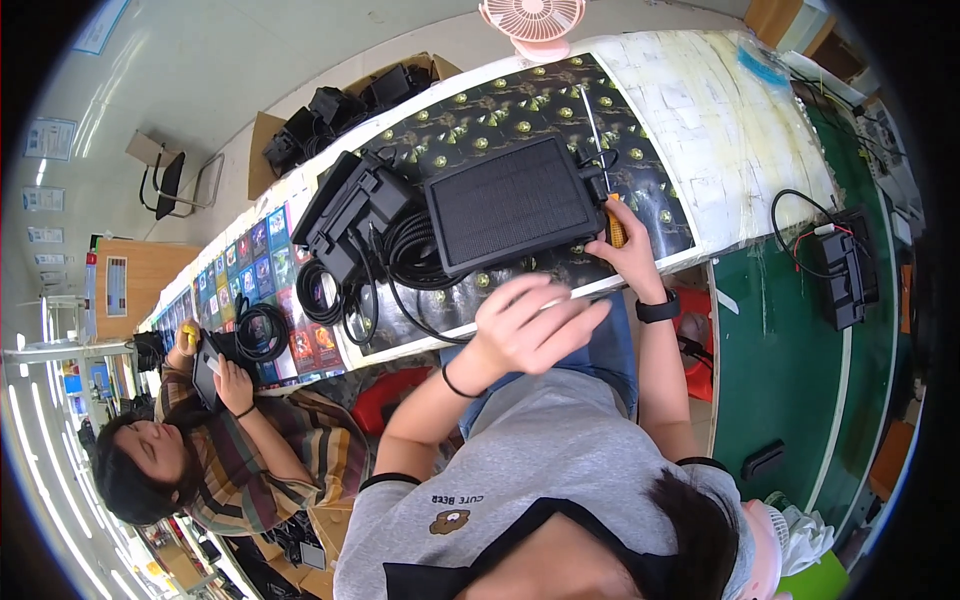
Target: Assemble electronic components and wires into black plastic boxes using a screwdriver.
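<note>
A flat black rectangular panel (512, 206) with a ribbed-looking face lies on the dark patterned mat in front of me. At its right end, my right hand (628, 248) has thumb and fingers around the yellow handle of a screwdriver (614, 226); its thin metal shaft points away from me. My left hand (535, 325), slightly blurred, is raised in front of the panel's near edge with fingers apart and nothing in them. Left of the panel sit a black device with a bracket (362, 212) and coiled black cables (418, 252).
A co-worker (240, 440) at the left handles a dark device with a yellow-handled tool. Beyond the table stands a cardboard box (262, 150) of black devices. A pink fan (535, 25) stands at the far edge. Another black device (848, 270) with wires lies on the green surface at right.
</note>
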Demonstrator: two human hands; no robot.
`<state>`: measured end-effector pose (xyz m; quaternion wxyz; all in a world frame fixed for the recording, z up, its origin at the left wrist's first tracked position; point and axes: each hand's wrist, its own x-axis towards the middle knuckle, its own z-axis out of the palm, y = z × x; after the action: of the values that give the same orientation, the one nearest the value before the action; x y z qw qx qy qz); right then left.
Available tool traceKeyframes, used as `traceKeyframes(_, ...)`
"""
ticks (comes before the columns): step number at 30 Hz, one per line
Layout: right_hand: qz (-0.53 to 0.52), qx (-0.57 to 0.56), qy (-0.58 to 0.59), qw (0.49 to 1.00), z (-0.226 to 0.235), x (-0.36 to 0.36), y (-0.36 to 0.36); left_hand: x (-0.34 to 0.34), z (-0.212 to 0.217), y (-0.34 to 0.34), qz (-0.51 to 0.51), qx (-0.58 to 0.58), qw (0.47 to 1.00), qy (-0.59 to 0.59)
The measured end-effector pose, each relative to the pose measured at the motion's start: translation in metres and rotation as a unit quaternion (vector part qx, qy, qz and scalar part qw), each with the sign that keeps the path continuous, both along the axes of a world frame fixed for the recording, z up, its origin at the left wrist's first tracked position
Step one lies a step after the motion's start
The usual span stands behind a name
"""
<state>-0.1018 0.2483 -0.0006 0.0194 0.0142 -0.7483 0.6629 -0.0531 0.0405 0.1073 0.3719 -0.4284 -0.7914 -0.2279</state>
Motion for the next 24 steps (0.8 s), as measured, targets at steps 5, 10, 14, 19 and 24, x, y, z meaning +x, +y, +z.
traceKeyframes(5, -0.011, 0.083, 0.102, 0.991, -0.014, -0.004, -0.002, -0.066, 0.058, 0.033, -0.007, -0.108, 0.993, -0.051)
traceKeyframes(10, -0.020, -0.025, 0.042, 0.999, -0.008, 0.001, -0.007, -0.127, 0.041, 0.068, 0.034, -0.230, 0.968, -0.089)
traceKeyframes(14, -0.009, -0.005, -0.001, 1.000, -0.010, 0.000, -0.005, -0.152, 0.039, 0.079, -0.002, -0.325, 0.889, -0.323)
traceKeyframes(19, -0.005, -0.029, 0.027, 0.999, -0.010, 0.001, -0.005, -0.153, 0.031, 0.090, 0.012, -0.332, 0.883, -0.331)
traceKeyframes(24, -0.008, -0.007, 0.011, 1.000, -0.006, 0.002, -0.007, -0.159, 0.023, 0.091, 0.017, -0.339, 0.885, -0.319)
